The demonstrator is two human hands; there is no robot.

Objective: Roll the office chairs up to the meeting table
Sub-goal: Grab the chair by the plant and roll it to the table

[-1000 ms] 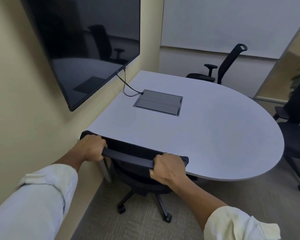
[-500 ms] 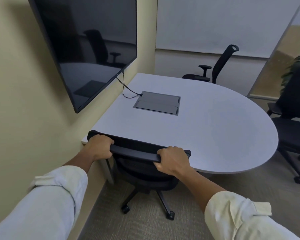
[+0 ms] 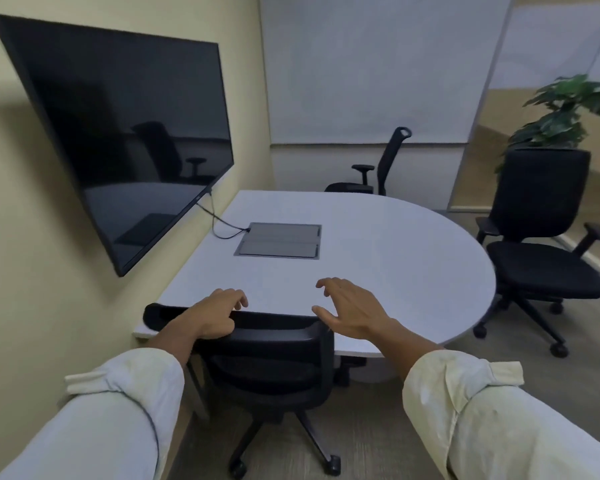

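A black office chair [image 3: 271, 344] stands right in front of me, its backrest top against the near edge of the white meeting table [image 3: 378, 258]. My left hand [image 3: 219, 315] hovers over the backrest top with fingers loosely spread, holding nothing. My right hand [image 3: 352, 311] is lifted clear of the chair above the table edge, fingers apart. A second black chair [image 3: 541, 251] stands apart from the table's rounded right end. A third chair [image 3: 378, 174] sits at the far side of the table.
A large dark screen [image 3: 118, 133] hangs on the left wall, with a cable running to a grey hatch [image 3: 279, 240] in the tabletop. A potted plant [image 3: 565, 112] stands behind the right chair. Carpeted floor lies around the chairs.
Both hands have let go of the near chair's backrest and lifted with fingers spread. The view has pulled back and risen, showing the right chair and the plant in full.
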